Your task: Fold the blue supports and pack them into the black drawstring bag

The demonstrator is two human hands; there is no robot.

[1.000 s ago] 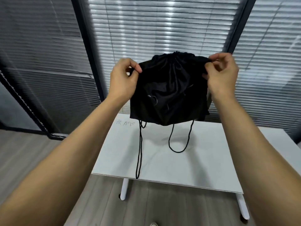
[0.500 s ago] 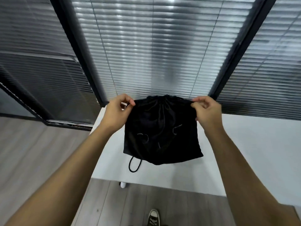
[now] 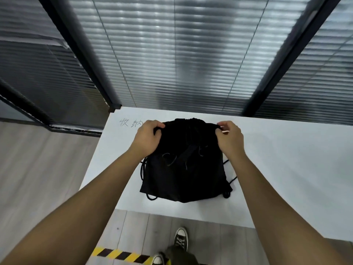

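Note:
The black drawstring bag [image 3: 184, 165] rests on the white table [image 3: 277, 169], its mouth gathered shut at the far end. My left hand [image 3: 147, 138] pinches the bag's top left corner, and my right hand [image 3: 230, 139] pinches the top right corner. Black cords trail out from under the bag on the left [image 3: 142, 169] and the right [image 3: 229, 185]. No blue supports show anywhere; the bag's contents are hidden.
Handwritten marks [image 3: 130, 123] sit on the table's far left corner. Dark-framed windows with blinds [image 3: 181, 54] rise behind the table. My shoes [image 3: 180, 239] stand on the grey floor near a yellow-black tape strip [image 3: 122, 254].
Both hands have lowered the bag from in front of the window down onto the table. The dangling cords now lie on the tabletop. The grip on the corners is unchanged.

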